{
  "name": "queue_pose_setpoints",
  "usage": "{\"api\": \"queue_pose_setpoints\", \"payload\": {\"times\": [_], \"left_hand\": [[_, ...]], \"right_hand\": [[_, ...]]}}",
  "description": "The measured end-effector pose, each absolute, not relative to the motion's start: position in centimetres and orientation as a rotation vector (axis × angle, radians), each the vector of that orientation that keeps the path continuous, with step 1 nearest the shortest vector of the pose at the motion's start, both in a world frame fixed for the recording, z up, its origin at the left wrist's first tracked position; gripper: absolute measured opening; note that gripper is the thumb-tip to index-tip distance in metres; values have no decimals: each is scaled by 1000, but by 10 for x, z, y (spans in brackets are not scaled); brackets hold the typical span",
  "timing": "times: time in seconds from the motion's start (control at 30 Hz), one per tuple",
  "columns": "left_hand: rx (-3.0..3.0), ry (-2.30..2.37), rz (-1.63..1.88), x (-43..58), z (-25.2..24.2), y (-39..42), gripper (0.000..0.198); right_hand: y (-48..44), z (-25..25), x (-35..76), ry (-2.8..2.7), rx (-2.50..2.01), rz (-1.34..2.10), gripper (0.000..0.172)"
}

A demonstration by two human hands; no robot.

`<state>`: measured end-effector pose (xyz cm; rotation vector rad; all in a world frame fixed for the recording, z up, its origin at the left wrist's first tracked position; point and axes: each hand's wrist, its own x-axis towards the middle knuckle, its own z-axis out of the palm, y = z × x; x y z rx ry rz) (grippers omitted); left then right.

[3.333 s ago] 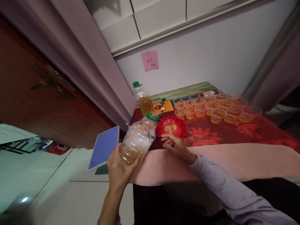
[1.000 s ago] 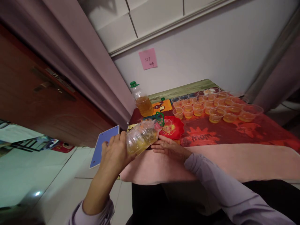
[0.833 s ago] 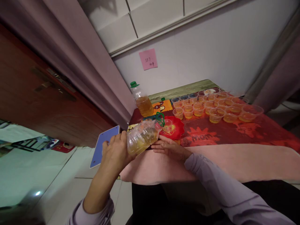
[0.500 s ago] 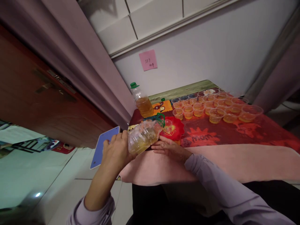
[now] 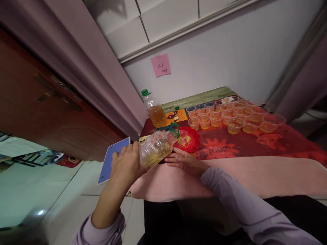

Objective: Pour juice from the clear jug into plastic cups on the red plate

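My left hand (image 5: pixel 126 158) is wrapped round the base end of a clear plastic bottle (image 5: pixel 155 149) holding some yellow liquid. The bottle lies tilted, its neck with a green ring handle (image 5: pixel 175 130) pointing right. Under the mouth, a small clear plastic cup (image 5: pixel 182 136) stands on a red scalloped plate (image 5: pixel 195 140). My right hand (image 5: pixel 186 162) has its fingers stretched out just below the bottle's neck, close to the plate's near edge. Whether those fingers touch the bottle I cannot tell.
Rows of clear cups (image 5: pixel 235 125) with yellow liquid stand on the right of the table (image 5: pixel 288 144). A larger green-capped bottle (image 5: pixel 156 115) stands at the back left, near a loose green cap (image 5: pixel 177 108). A blue board (image 5: pixel 108 163) is beside my left hand.
The view has shifted very slightly. Both hands and the tilted bottle hold nearly the same place as before.
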<state>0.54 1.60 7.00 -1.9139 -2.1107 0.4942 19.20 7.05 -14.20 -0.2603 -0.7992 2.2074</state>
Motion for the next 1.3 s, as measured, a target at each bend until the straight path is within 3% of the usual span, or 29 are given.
{"api": "queue_pose_setpoints", "payload": {"times": [0.63,1.3], "left_hand": [[-1910,-2159,556,13,79,17,71],[-1905,-2161,612,14,81,19,74]], "right_hand": [[72,-146,193,-839,-251,2200,67],[72,-148,192,-809,-263,2204,73]]}}
